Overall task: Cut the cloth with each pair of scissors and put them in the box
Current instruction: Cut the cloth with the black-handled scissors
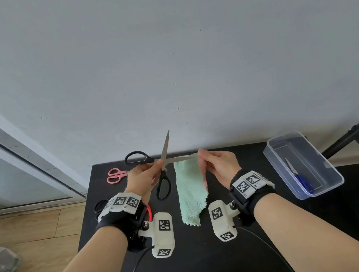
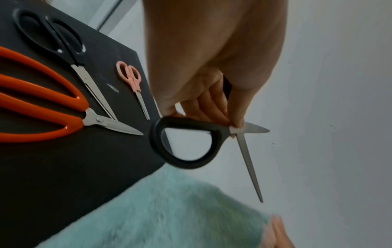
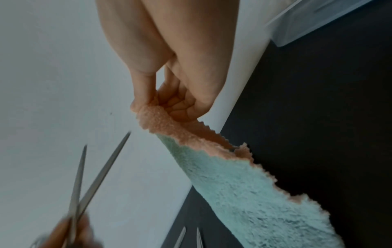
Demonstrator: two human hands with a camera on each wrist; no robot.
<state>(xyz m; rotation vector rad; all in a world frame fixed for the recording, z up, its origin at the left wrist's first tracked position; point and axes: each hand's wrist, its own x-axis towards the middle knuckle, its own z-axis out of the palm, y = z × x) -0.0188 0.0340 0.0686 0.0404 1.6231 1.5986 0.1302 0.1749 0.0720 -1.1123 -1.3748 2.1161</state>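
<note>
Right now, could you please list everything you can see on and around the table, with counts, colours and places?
Black-handled scissors: one, blades wide open, held up above the table's far middle.
Cloth: one, mint green with a pink underside, hanging from its top corner over the table middle.
Blue-handled scissors: one, lying inside the box.
Box: one, clear plastic, table's right edge.
Pink scissors: one, small, far left of the table.
Orange-handled scissors: one, left side of the table.
Second black scissors: one, left side, beside the orange pair.
Table: one, black.
Left hand: grips the black-handled scissors.
Right hand: pinches the cloth's top corner.
</note>
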